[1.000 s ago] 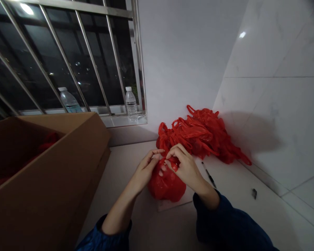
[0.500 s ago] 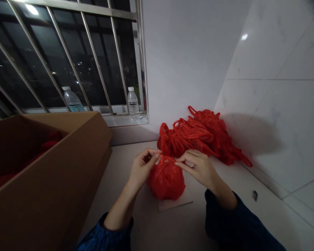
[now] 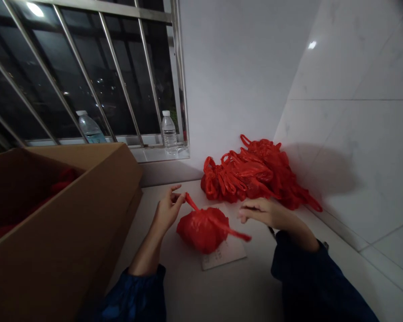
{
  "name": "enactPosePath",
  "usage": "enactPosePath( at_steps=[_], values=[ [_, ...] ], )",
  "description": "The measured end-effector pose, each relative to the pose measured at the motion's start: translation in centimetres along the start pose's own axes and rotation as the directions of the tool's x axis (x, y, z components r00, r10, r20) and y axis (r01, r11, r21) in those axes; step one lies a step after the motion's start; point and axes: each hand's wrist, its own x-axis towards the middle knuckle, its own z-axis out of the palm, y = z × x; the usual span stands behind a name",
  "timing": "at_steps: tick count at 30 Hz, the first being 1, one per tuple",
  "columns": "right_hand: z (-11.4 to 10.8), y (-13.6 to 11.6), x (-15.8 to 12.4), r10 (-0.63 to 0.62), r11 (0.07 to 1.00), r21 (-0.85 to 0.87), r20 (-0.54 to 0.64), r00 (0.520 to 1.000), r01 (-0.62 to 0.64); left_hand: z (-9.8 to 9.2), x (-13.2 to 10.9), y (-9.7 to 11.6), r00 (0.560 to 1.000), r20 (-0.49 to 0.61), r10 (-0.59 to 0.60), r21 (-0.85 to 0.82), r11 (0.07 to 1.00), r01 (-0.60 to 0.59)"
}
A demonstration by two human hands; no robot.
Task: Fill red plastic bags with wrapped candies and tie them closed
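Note:
A filled red plastic bag [image 3: 203, 230] rests on a flat pale booklet [image 3: 228, 250] with print on it, on the table in front of me. Its neck is knotted, and one handle sticks out to the right, loose. The other handle is pinched between the thumb and finger of my left hand [image 3: 168, 208], pulled up and to the left. My right hand [image 3: 262, 211] hovers just right of the bag, apart from it, its fingers loosely bent and slightly blurred, with nothing visible in them.
Behind the bag, a heap of red plastic bags [image 3: 255, 170] lies against the wall. A cardboard box [image 3: 110, 192] with red material inside stands at the left. Two plastic bottles, one clear [image 3: 169, 134] and one bluish [image 3: 90, 129], are by the barred window. A small dark object [image 3: 325, 245] lies beyond my right sleeve.
My right hand has let go of the bag's handle and moved right. My left hand has drawn the bag leftward by its other handle, uncovering more of the booklet.

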Motion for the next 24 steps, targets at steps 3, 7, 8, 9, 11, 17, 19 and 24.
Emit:
enactPosePath(
  at_steps=[3, 7, 8, 9, 11, 17, 19, 24],
  values=[
    [0.5, 2.7, 0.8, 0.133, 0.984, -0.108, -0.091, 0.987, -0.142, -1.3, -0.8, 0.0, 0.984, 0.159, -0.085, 0.188, 0.981, 0.055],
    [3.8, 3.3, 1.9, 0.153, 0.955, -0.268, 0.065, 0.986, -0.131, -2.5, -2.6, 1.5, 0.892, 0.437, -0.118, 0.274, 0.962, -0.008],
    [5.0, 2.9, 2.2, 0.086, 0.967, -0.250, 0.133, 0.987, -0.051, -2.6, -3.0, 2.0, 0.866, 0.490, -0.102, 0.239, 0.971, -0.020],
    [6.2, 2.3, 2.7, 0.031, 0.970, -0.241, 0.187, 0.982, 0.016, -2.7, -3.3, 2.3, 0.847, 0.523, -0.091, 0.205, 0.979, -0.021],
    [8.4, 1.4, 3.6, -0.074, 0.965, -0.235, 0.192, 0.979, 0.119, -2.7, -3.6, 2.4, 0.838, 0.536, -0.103, 0.158, 0.987, 0.020],
    [10.9, 2.1, 5.5, -0.173, 0.984, -0.078, -0.158, 0.972, 0.163, -2.5, -3.1, -0.2, 0.879, 0.459, -0.131, -0.126, 0.969, 0.210],
    [11.1, 2.6, 5.6, -0.123, 0.992, -0.013, -0.260, 0.958, 0.124, -1.7, -3.1, -0.7, 0.884, 0.462, -0.067, -0.133, 0.981, 0.144],
    [11.7, 2.9, 5.2, -0.195, 0.979, -0.104, -0.254, 0.947, 0.174, 2.4, -4.5, -0.8, 0.906, 0.417, 0.067, 0.141, 0.980, -0.138]
  ],
)
